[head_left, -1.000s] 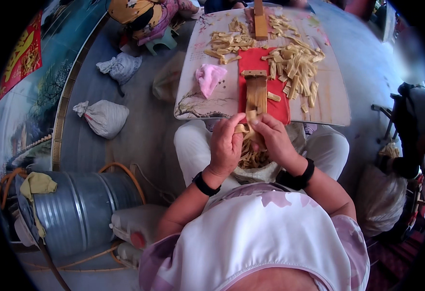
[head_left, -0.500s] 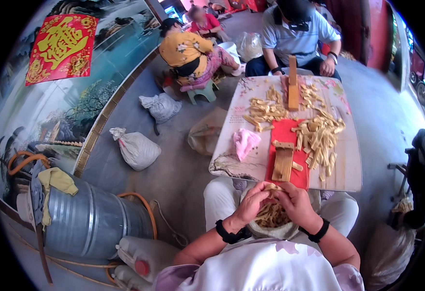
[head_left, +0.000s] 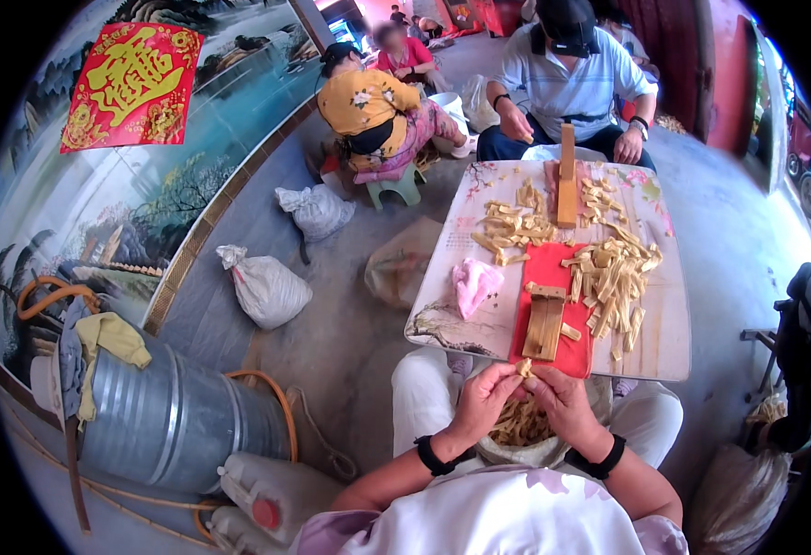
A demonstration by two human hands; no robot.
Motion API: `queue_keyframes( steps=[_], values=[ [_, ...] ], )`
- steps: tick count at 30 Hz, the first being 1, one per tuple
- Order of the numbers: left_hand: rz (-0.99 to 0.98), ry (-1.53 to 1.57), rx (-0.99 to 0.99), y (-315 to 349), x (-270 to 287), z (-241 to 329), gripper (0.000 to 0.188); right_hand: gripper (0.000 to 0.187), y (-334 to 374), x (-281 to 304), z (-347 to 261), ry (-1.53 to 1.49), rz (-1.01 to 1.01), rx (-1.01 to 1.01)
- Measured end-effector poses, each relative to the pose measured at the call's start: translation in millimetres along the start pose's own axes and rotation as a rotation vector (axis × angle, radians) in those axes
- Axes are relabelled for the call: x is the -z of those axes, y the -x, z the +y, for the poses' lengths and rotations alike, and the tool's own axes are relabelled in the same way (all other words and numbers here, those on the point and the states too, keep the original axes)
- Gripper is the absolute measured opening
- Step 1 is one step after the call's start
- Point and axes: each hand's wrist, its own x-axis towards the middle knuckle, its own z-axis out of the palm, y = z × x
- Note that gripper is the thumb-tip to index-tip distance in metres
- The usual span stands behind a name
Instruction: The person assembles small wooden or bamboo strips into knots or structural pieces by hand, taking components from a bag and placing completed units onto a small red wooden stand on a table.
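My left hand (head_left: 485, 400) and my right hand (head_left: 565, 405) meet just past the table's near edge. Between their fingertips they pinch a small pale-yellow strip (head_left: 524, 368), which looks bent or folded. Below them, between my knees, an open whitish sack (head_left: 553, 454) holds many similar strips (head_left: 519, 425). Right ahead, a wooden block with a crosspiece (head_left: 542, 329) rests on a red cloth (head_left: 578, 355). Beside it, on the right, lies a loose heap of pale-yellow strips (head_left: 616, 277).
The table (head_left: 660, 356) also bears a pink cloth (head_left: 476, 287), a second wooden block (head_left: 566, 199) and more strips. Across it sits a person (head_left: 563, 83). Tied sacks (head_left: 271, 291) stand on the floor at left, near a metal drum (head_left: 179, 421).
My fingertips have turned the strip so that it now sticks up between them. The person opposite has raised one hand off to the side of the table. The view has shifted slightly.
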Motion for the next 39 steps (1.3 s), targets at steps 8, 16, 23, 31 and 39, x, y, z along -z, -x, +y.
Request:
queue_keyframes(
  steps=[8, 16, 23, 31, 39],
  values=[
    [0.066, -0.208, -0.256, 6, 23, 84, 0.016, 0.018, 4, 29, -34, -0.276, 0.078, -0.311],
    [-0.062, -0.885, -0.553, 11, 5, 94, 0.055, 0.019, 9, 8, -45, -0.423, 0.105, -0.323],
    [-0.309, -1.087, -0.526, 9, 16, 37, 0.034, 0.031, 23, 3, -9, -0.109, -0.120, -0.357],
    [-0.206, -1.128, -0.717, -47, 51, -1, 0.015, 0.026, 11, -16, -47, -0.019, -0.066, -0.256],
    [-0.307, 0.352, 0.354, -64, 20, 18, 0.023, 0.030, -25, 42, 5, -0.074, 0.208, -0.468]
  ],
)
